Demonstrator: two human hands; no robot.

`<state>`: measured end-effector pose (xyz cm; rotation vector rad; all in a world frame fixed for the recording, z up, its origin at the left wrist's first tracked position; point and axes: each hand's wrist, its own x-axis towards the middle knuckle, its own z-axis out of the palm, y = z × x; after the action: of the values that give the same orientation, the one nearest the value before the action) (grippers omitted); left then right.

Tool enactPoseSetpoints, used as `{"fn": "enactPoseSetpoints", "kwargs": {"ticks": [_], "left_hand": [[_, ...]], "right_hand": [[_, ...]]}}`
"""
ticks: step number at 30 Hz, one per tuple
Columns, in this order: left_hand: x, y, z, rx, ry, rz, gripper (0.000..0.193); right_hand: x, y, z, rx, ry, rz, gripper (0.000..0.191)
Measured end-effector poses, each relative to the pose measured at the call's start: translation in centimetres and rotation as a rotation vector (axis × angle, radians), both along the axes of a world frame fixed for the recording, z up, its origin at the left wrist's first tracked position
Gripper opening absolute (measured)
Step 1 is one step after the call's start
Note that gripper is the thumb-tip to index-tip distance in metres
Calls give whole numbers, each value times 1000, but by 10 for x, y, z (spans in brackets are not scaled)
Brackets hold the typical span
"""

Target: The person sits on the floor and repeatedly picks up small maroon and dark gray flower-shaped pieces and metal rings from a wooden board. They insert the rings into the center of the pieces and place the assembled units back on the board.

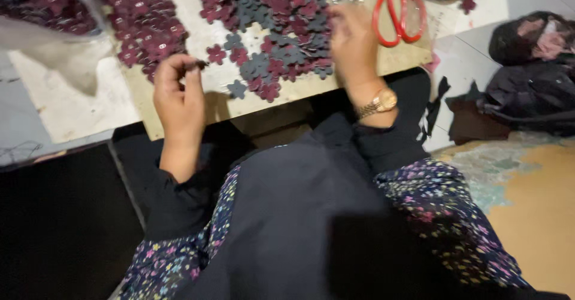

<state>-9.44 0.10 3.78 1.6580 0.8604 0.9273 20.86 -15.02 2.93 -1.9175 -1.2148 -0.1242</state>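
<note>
Left hand (178,99) pinches a dark piece (199,64) at fingertips; right hand (354,45), blurred, grip unclear, nearer flower pile (272,21) at its 9 o'clock.

flower cutouts (272,27) crowd board, scissors (400,14) right

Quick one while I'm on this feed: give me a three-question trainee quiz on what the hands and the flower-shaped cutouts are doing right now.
1. True or false: the left hand pinches a small dark piece between its fingertips.
2. Which tool lies beside the right hand? A) red-handled scissors B) a hammer C) a ruler
3. Fill in: the mixed pile of maroon and grey flower-shaped cutouts lies on the pale ____.

Key: 1 true; 2 A; 3 board. The right hand is blurred over the pile, so its grip cannot be told. A gold wristwatch sits on that wrist.
</note>
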Motion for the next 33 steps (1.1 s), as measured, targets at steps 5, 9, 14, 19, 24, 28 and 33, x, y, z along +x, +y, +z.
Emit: {"fn": "enactPoseSetpoints", "kwargs": {"ticks": [5,9,14,19,24,28,33], "left_hand": [[-19,49,-18,426,352,193,14],[-16,68,-28,372,452,267,22],[-7,57,-22,650,446,344,42],[29,25,-32,549,446,97,38],[47,7,-46,583,519,114,49],[48,12,-53,499,536,107,33],[44,22,-61,370,409,103,51]], "right_hand": [[59,-10,-40,-142,-163,-37,25],[63,-6,-50,-170,-187,-27,15],[61,-6,-47,-128,-179,-40,8],[61,2,-46,-143,-240,-69,10],[60,4,-44,-156,-227,-96,6],[60,5,-45,-133,-200,-101,5],[55,2,-45,39,186,-119,5]]}}
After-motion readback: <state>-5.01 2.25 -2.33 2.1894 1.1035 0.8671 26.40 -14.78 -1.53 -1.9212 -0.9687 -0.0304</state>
